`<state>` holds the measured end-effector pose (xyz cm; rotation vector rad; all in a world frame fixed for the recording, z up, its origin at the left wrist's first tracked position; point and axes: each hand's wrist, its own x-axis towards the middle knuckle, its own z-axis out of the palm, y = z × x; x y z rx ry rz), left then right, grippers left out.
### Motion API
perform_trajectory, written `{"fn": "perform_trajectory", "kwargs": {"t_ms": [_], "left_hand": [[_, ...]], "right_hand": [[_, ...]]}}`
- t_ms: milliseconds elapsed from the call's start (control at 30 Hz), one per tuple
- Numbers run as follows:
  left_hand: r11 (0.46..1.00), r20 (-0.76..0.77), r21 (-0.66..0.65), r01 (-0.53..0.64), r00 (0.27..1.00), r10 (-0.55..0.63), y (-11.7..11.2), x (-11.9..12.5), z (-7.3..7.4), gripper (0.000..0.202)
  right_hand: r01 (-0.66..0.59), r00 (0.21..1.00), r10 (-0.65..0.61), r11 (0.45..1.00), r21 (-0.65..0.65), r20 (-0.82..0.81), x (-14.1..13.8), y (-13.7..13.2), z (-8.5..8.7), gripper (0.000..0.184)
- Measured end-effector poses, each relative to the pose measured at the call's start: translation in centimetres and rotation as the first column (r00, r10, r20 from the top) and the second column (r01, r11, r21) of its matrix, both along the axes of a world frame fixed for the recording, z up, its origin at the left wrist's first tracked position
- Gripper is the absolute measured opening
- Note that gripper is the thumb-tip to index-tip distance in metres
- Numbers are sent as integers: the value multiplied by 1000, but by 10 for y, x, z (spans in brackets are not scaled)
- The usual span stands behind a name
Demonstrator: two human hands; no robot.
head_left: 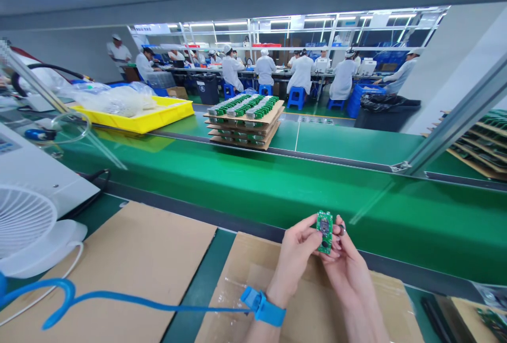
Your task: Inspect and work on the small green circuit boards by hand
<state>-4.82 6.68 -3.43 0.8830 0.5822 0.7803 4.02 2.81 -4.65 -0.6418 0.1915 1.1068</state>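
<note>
left hand (295, 250) pinches green circuit board (325, 232) at its left edge | right hand (348, 258) grips right edge | board upright, long axis vertical, between both hands above cardboard sheet (237, 279)

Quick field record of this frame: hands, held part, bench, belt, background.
left hand: grips the circuit board from its left side
right hand: grips the same board from the right
circuit board: small, green, upright between both hands
wrist strap: blue, on left wrist, coiled blue cord running left
bench: cardboard sheets under the hands, white fan at left
belt: green conveyor
beyond belt: yellow tray, stacked board trays
background: seated workers in white
</note>
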Motion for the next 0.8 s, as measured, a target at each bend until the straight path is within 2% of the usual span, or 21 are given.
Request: {"fn": "perform_trajectory", "kwargs": {"t_ms": [800], "left_hand": [[999,-33,37,-2,999,3,1,1,-4,55]], "right_hand": [[-18,1000,18,1000,-26,24,-2,0,5,57]]}}
